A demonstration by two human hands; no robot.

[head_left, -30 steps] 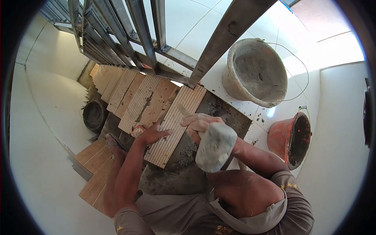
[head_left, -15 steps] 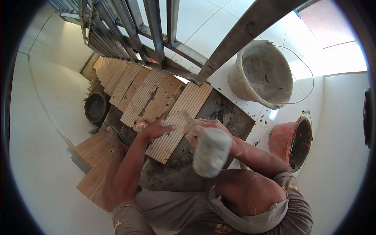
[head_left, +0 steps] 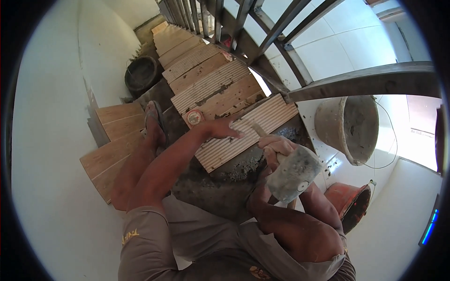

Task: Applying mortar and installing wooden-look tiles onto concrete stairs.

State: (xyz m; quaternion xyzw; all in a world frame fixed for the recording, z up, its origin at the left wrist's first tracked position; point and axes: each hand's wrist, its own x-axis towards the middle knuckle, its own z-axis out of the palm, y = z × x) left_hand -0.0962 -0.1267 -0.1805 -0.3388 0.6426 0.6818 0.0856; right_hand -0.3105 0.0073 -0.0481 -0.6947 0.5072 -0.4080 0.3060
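Brown, wood-patterned rectangular tiles [head_left: 115, 159] lie in a stepped pair at the far left, with a round black bucket [head_left: 133, 86] beyond them, by the pale wall. Further right, a small round red-and-white item [head_left: 193, 118] sits just beside the person's left forearm. The person's left hand [head_left: 222, 129] lies on a long, pale beige, ribbed rectangular tile [head_left: 234, 146], fingers spread and released, gripping nothing. The ribbed tile lies slantwise on a dark grey, crumb-strewn step [head_left: 234, 173], ribs upward, its far end near the foot of a dark metal railing [head_left: 365, 82]. To its right, the person's right hand [head_left: 276, 146] has its fingers clenched on the handle of a grey, block-headed mallet [head_left: 293, 177]; the mallet's head seems raised clear of the ribbed tile. Rightmost are a round, grey-crusted bucket [head_left: 328, 119] holding grey mix and a red bucket [head_left: 338, 194]

Since the picture half a second ago, the view has swung, carrying railing and buckets rightward, and the mallet's head has turned to show a pale round spot. The left hand stays on the ribbed tile, which suggests the tile is being steadied, not shifted
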